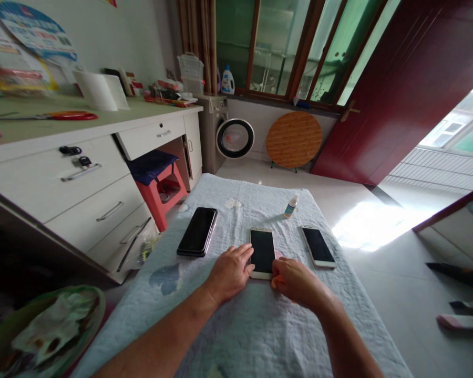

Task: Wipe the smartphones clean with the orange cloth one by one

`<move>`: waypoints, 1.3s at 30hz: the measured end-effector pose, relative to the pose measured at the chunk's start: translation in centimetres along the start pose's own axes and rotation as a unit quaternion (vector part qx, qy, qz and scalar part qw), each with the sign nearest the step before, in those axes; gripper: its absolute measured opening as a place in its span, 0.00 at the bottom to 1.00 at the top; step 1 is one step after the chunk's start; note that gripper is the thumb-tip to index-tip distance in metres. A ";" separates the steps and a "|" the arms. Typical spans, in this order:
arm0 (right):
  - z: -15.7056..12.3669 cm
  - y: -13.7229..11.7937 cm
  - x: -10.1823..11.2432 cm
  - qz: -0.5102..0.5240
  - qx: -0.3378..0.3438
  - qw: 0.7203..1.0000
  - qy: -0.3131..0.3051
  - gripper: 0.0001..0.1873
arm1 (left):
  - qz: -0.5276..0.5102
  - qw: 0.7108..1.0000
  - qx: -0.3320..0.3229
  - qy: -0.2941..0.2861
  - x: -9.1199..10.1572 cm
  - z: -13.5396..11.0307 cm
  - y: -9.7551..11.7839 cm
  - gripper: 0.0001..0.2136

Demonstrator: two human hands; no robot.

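A white-framed smartphone [262,253] lies screen up on the quilted cover, between my two hands. Along its left edge, my left hand [230,272] grips it, with the fingers at the side and the thumb by the lower corner. My right hand [295,279] is closed at the phone's lower right edge. A bit of orange cloth [276,282] shows under its curled fingers; most of it is hidden. To the left is a thicker stack of dark-screened phones [197,231]. Another white smartphone [318,247] lies to the right. Beyond them stands a small spray bottle [290,207].
The light blue quilted cover [236,328] spreads under everything. A white desk [63,176] with drawers stands left, a red stool [161,191] beside it. At lower left is a waste bin [98,315]. Farther off are a washing machine [213,126] with its door ajar and a round wooden tabletop [294,138].
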State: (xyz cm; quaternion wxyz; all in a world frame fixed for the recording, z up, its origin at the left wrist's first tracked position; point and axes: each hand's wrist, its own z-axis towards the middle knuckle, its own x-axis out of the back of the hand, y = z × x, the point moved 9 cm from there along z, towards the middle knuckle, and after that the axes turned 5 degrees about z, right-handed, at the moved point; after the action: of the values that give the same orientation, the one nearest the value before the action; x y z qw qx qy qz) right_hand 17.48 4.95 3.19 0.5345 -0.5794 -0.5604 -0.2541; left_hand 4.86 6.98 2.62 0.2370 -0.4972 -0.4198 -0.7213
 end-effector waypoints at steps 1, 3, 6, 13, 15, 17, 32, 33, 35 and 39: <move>0.0 -0.2 0.0 -0.005 0.003 1.000 0.003 0.05 | 0.001 1.000 0.002 0.001 -0.1 0.0 0.0 0.19; -0.1 -0.8 0.2 -0.014 0.011 1.000 0.015 0.05 | 0.003 1.000 0.004 0.001 -0.2 0.0 -0.1 0.19; -0.2 -1.7 0.4 -0.021 0.023 0.999 0.030 0.05 | 0.004 1.000 0.005 0.002 -0.3 -0.1 -0.1 0.20; 0.3 -3.5 -0.2 -0.036 0.049 0.997 0.049 0.04 | 0.005 1.000 0.014 -0.004 -0.2 -0.2 -0.1 0.19; 0.5 -4.0 -0.5 -0.040 0.056 0.996 0.055 0.05 | 0.000 1.000 0.012 -0.007 -0.3 -0.2 -0.1 0.19; 0.7 -4.5 -0.8 -0.042 0.064 0.995 0.064 0.05 | -0.003 1.000 0.007 -0.007 -0.4 -0.2 -0.1 0.19; 0.4 -3.2 -0.5 -0.066 0.009 0.996 0.055 0.05 | -0.011 1.000 0.017 -0.019 -0.5 0.0 -0.3 0.20; 0.3 -2.9 -0.4 -0.070 0.004 0.996 0.052 0.05 | -0.011 1.000 0.017 -0.017 -0.4 0.0 -0.3 0.20; 0.1 -2.3 -0.3 -0.079 -0.007 0.996 0.044 0.06 | -0.012 1.000 0.015 -0.011 -0.4 0.0 -0.3 0.19; -0.1 -1.4 -0.3 -0.100 -0.028 0.994 0.030 0.06 | -0.014 1.000 0.011 0.000 -0.3 0.0 -0.3 0.19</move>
State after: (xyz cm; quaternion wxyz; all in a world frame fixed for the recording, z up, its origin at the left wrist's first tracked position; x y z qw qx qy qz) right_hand 16.14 4.47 3.46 0.5068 -0.5273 -0.5918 -0.3389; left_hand 4.74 7.11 2.26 0.2321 -0.4890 -0.4346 -0.7198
